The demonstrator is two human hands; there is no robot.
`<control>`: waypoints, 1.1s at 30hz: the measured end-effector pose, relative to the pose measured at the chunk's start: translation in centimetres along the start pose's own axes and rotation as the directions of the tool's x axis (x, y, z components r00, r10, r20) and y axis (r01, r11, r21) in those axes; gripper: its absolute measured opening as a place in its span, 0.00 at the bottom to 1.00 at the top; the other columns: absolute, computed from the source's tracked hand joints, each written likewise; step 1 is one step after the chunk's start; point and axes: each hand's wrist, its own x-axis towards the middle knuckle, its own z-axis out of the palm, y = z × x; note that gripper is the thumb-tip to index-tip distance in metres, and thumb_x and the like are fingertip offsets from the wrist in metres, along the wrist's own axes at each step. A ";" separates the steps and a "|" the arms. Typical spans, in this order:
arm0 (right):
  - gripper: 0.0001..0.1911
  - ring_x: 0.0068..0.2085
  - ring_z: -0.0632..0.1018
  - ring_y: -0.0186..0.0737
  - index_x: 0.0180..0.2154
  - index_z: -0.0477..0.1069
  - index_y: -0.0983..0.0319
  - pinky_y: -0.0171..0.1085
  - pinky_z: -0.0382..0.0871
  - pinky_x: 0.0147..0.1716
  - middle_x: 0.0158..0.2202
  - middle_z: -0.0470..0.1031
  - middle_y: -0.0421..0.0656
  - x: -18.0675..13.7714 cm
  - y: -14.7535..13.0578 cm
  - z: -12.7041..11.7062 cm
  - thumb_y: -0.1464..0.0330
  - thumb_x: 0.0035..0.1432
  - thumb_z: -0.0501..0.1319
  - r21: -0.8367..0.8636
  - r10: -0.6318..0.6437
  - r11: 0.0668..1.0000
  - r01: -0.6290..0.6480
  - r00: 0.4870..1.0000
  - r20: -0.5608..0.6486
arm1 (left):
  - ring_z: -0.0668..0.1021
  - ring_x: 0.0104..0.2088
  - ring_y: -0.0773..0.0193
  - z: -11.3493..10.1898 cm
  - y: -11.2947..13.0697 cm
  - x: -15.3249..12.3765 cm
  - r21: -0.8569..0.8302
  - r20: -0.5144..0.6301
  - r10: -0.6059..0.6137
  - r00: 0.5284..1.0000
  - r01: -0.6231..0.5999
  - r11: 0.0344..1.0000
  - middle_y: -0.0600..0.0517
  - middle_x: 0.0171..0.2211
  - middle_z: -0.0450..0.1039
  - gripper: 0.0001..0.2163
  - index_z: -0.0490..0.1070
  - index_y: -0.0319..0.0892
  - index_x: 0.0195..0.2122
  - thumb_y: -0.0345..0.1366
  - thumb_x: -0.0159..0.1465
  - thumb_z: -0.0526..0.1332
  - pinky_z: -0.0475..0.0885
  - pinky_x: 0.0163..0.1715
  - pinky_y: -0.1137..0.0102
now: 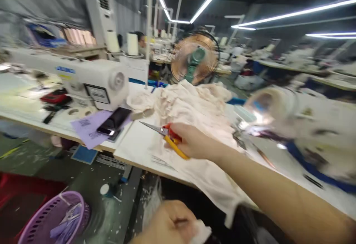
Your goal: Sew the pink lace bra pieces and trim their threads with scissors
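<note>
My right hand (191, 140) is closed around scissors (175, 144) with red and yellow handles, their pointed blades aimed left above the table. Just behind and under it lies a heap of pale cream fabric (191, 99), part of which hangs over the front edge. Low in the view, my left hand (169, 221) is blurred, its fingers curled on a small piece of white fabric (201, 232). To the left of the scissors, a black phone (114, 121) rests on a purple paper (90, 127).
A white sewing machine (91, 77) stands at the left, and another machine (314, 121) at the right. Behind the heap is a fan (196, 56). A purple basket (52, 214) with scraps sits on the floor, left of the table edge (155, 170).
</note>
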 end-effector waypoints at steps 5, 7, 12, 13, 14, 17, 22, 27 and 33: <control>0.14 0.23 0.63 0.31 0.28 0.60 0.60 0.30 0.60 0.21 0.23 0.60 0.34 -15.1 0.4 5.9 0.59 0.47 0.61 0.714 -0.058 0.694 -0.089 0.982 0.178 | 0.67 0.24 0.69 2.3 0.0 0.7 0.094 -0.004 0.069 0.998 -0.068 0.993 0.54 0.22 0.68 0.17 0.75 0.37 0.25 0.49 0.54 0.66 0.61 0.26 0.74; 0.13 0.23 0.61 0.31 0.27 0.57 0.59 0.31 0.58 0.20 0.23 0.58 0.35 -19.8 0.7 7.9 0.60 0.44 0.59 0.796 -0.050 0.603 -0.048 0.994 0.098 | 0.63 0.20 0.72 4.1 0.2 0.8 0.060 0.057 0.048 0.997 -0.051 0.997 0.56 0.19 0.66 0.18 0.74 0.37 0.23 0.51 0.52 0.66 0.58 0.22 0.75; 0.12 0.22 0.61 0.34 0.26 0.55 0.58 0.34 0.58 0.21 0.23 0.60 0.36 -27.8 0.9 9.2 0.58 0.42 0.53 0.775 0.051 0.632 -0.007 0.998 -0.033 | 0.64 0.20 0.71 9.0 1.5 1.5 0.111 0.128 -0.060 0.990 0.046 0.993 0.54 0.19 0.67 0.18 0.74 0.37 0.23 0.50 0.49 0.68 0.58 0.22 0.75; 0.14 0.22 0.61 0.34 0.25 0.55 0.58 0.35 0.58 0.21 0.23 0.60 0.37 -29.0 1.0 9.1 0.55 0.44 0.53 0.754 0.076 0.657 -0.021 0.996 -0.039 | 0.65 0.21 0.70 9.9 1.8 1.8 0.128 0.133 -0.076 0.988 0.058 0.990 0.54 0.20 0.68 0.18 0.73 0.37 0.23 0.50 0.49 0.68 0.59 0.22 0.75; 0.17 0.22 0.61 0.35 0.25 0.55 0.58 0.35 0.58 0.22 0.23 0.60 0.37 -30.0 1.1 9.1 0.51 0.45 0.52 0.732 0.100 0.680 -0.042 0.994 -0.036 | 0.66 0.22 0.70 10.7 1.9 2.1 0.142 0.138 -0.085 0.987 0.065 0.988 0.53 0.21 0.69 0.18 0.73 0.37 0.22 0.49 0.48 0.69 0.59 0.23 0.75; 0.26 0.24 0.63 0.38 0.25 0.57 0.58 0.38 0.59 0.23 0.24 0.62 0.40 -32.7 1.6 9.4 0.42 0.46 0.47 0.694 0.175 0.708 -0.130 0.985 0.007 | 0.65 0.21 0.70 12.7 1.7 3.2 0.162 0.135 -0.110 0.985 0.087 0.983 0.55 0.19 0.67 0.18 0.71 0.37 0.20 0.49 0.46 0.69 0.59 0.23 0.75; 0.33 0.23 0.61 0.38 0.24 0.51 0.57 0.37 0.59 0.24 0.24 0.61 0.39 -35.2 3.3 10.7 0.34 0.46 0.40 0.639 0.229 0.735 -0.227 0.970 0.081 | 0.62 0.19 0.72 14.8 0.9 4.9 0.180 0.068 -0.222 0.973 0.207 0.962 0.57 0.16 0.64 0.17 0.69 0.38 0.20 0.47 0.44 0.69 0.53 0.20 0.74; 0.31 0.23 0.59 0.36 0.24 0.49 0.57 0.37 0.57 0.24 0.24 0.59 0.38 -36.1 4.5 11.6 0.36 0.49 0.38 0.575 0.287 0.755 -0.316 0.947 0.143 | 0.58 0.18 0.73 16.1 0.8 6.5 0.215 -0.005 -0.276 0.961 0.271 0.938 0.60 0.14 0.58 0.16 0.66 0.39 0.19 0.46 0.43 0.68 0.50 0.20 0.73; 0.28 0.23 0.59 0.35 0.24 0.50 0.58 0.35 0.52 0.22 0.24 0.59 0.38 -36.8 5.5 12.4 0.39 0.52 0.43 0.636 0.340 0.670 -0.382 0.920 0.195 | 0.57 0.18 0.72 16.8 0.5 8.3 0.329 -0.040 -0.314 0.949 0.310 0.892 0.58 0.15 0.58 0.13 0.65 0.40 0.18 0.44 0.44 0.63 0.49 0.21 0.72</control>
